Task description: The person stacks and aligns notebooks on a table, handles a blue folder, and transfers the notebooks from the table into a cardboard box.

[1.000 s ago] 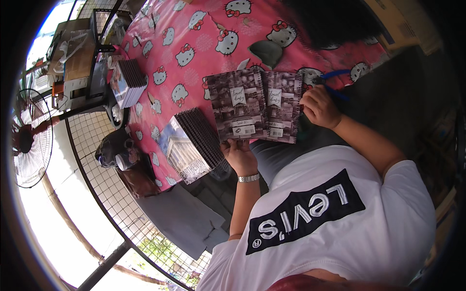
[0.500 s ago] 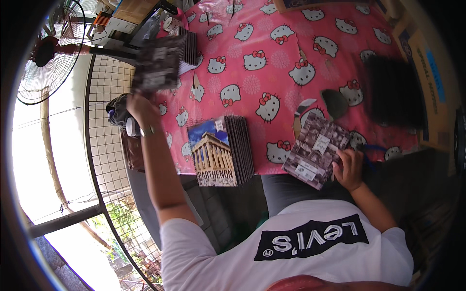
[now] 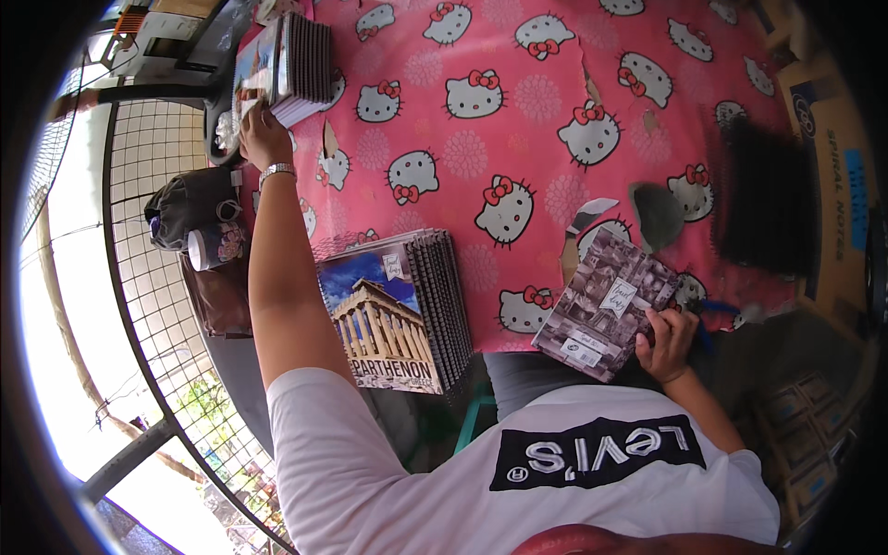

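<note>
- Touching far-left notebook stack (image 3: pixel 302 69) with left hand (image 3: pixel 265 137); cannot tell if pinching.
- Curling right hand (image 3: pixel 670 344) at near-right grey notebook's (image 3: pixel 601 310) edge; likewise cannot tell.
- Showing cardboard box (image 3: pixel 836 185) at right, contents hidden.

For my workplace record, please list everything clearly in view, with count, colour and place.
tablecloth: 1, pink, centre
near notebook stack: 1, blue-topped, front left
far notebook stack: 1, multicoloured, far left
loose notebook: 1, monochrome, front right
scrap: 1, dark grey, beyond loose notebook
bundle: 1, black, blurred, right
carton: 1, brown, right rim
strip: 1, blue, front right
bag: 1, black, left
pouch-like item: 1, brown, below cup
cup: 1, white, patterned, by bag
fan: 1, dark, left rim
wire mesh: 1, dark, left
packs: several, brown, lower right
shirt: 1, white, lower centre
wristband: 1, silver, upper left
left hand: 1, bare, at far stack
right hand: 1, bare, at loose notebook
</note>
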Demonstrator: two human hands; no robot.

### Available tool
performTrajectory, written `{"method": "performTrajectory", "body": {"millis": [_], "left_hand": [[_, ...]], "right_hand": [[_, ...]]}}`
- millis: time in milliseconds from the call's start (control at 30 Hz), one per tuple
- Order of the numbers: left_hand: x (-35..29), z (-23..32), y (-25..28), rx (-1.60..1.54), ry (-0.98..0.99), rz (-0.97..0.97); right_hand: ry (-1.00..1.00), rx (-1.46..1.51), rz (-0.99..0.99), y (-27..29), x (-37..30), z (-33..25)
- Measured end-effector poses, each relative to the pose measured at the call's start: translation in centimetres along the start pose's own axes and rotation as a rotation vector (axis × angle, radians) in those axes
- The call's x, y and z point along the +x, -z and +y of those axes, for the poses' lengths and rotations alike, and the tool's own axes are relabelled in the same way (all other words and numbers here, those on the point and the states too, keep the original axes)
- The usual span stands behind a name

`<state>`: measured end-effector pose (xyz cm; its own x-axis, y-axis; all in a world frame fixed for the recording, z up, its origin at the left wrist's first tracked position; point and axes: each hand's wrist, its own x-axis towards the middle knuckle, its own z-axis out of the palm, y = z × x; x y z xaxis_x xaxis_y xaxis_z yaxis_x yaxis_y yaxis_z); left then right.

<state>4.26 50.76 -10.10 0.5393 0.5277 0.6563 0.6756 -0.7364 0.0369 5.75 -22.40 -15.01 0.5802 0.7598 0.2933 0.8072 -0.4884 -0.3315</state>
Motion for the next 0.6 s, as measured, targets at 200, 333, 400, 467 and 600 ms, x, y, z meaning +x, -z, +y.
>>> {"method": "performTrajectory", "body": {"millis": [200,333,400,467,600], "left_hand": [[0.7,0.0,0.9,-0.196,-0.023,-0.018],[2.7,4.9,1.2,-0.132,0.156,-0.243],[4.1,8.6,3.2,-0.008,0.247,-0.395],[4.2,6.2,1.3,-0.021,0.044,-0.289],[5.8,5.0,0.3,0.068,0.054,-0.399]], "right_hand": [[0.019,0.013,0.005,-0.2,0.0,0.1],[0.001,0.003,0.008,-0.2,0.1,0.0],[-0.004,0.007,0.017,-0.1,0.4,-0.1],[0.002,0.019,0.024,0.0,0.4,-0.1],[0.002,0.031,0.029,-0.2,0.3,0.0]]}}
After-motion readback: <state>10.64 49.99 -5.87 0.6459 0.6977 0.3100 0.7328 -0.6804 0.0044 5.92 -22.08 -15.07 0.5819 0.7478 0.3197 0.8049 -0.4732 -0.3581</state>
